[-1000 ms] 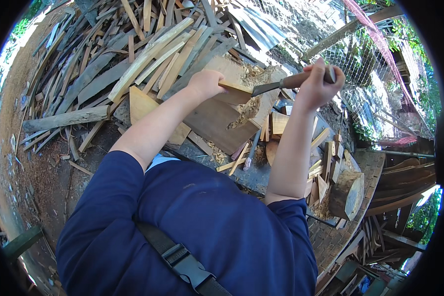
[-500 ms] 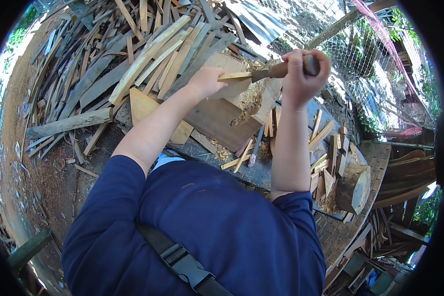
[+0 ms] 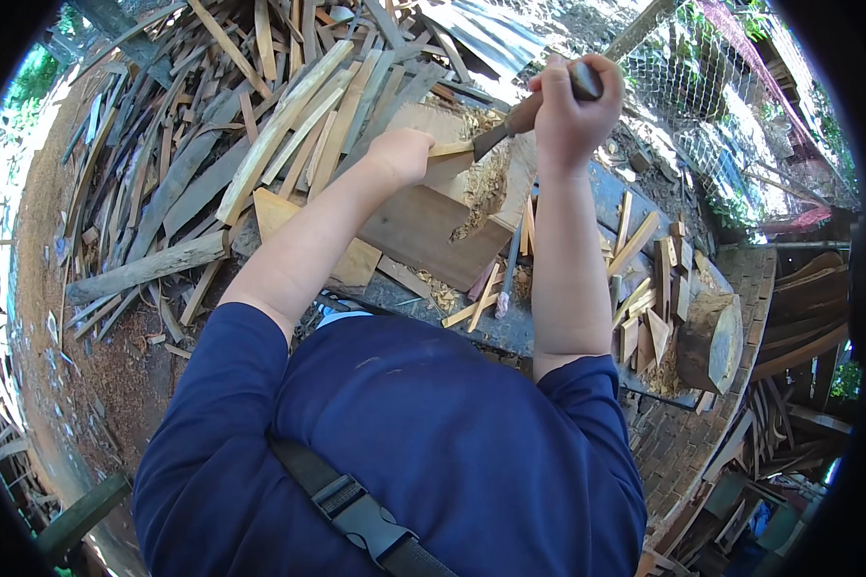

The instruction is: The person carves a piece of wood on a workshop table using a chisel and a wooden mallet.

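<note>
My left hand [image 3: 402,156] is closed around a short, pale wooden stick [image 3: 449,150], whose free end points right. In my right hand [image 3: 577,104] is a chisel [image 3: 522,114], gripped by its round brown wooden handle. Its dark flat blade slants down to the left and meets the stick's right end. Both hands are above a large wooden block [image 3: 423,236], and curled shavings [image 3: 486,188] cover part of its top. My fingers hide the stick's left end.
Split wood lies in a big pile [image 3: 250,135] at the far left. Small offcuts [image 3: 645,288] and a thick log piece [image 3: 710,341] sit on the bench at right. A pale board [image 3: 356,264] leans by the block's near left. Wire mesh [image 3: 683,125] stands behind.
My right hand has shifted slightly left and up, tilting the chisel more steeply. The blade has moved left along the stick's end. My left hand keeps its hold, and the whole view has shifted a little.
</note>
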Demonstrator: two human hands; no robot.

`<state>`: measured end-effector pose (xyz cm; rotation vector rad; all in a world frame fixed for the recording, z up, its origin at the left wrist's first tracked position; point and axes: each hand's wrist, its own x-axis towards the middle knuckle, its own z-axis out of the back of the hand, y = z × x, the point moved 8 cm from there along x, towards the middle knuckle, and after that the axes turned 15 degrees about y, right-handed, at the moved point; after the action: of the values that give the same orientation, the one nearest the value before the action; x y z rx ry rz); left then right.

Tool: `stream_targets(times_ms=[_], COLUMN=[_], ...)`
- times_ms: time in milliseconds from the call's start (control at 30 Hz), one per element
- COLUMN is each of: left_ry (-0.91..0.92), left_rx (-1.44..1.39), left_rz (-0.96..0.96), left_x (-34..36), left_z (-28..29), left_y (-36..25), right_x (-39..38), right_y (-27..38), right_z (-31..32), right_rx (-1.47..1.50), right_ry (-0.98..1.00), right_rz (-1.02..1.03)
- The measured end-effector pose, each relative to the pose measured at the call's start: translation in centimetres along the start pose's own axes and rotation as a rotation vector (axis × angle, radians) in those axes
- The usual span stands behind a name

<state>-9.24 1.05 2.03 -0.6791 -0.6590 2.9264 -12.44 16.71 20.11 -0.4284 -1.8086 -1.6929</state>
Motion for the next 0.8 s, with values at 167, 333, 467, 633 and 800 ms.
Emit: stream_targets(times_ms=[167, 333, 467, 633, 800], left_ry=[-0.022, -0.022, 0.003, -0.014, -0.024], left_rx=[0.080, 0.068, 0.084, 0.089, 0.088], left_rz=[0.053, 0.026, 0.068, 0.052, 0.020], left_x=[0.2, 0.4, 0.6, 0.9, 0.5], left_z=[-1.0, -1.1, -1.4, -1.3, -1.1], left_y=[-0.6, 0.2, 0.5, 0.1, -0.5], right_x=[0.0, 0.3, 0.6, 0.5, -0.3], right_y=[0.2, -0.1, 0.3, -0.2, -0.4], right_z=[-1.2, -0.3, 0.1, 0.1, -0.1], right_rx=[-0.093, -0.056, 0.062, 0.022, -0.056], right_ry=[0.117, 0.055, 0.014, 0.042, 0.040], right_rz=[0.120, 0.156, 0.041, 0.087, 0.110])
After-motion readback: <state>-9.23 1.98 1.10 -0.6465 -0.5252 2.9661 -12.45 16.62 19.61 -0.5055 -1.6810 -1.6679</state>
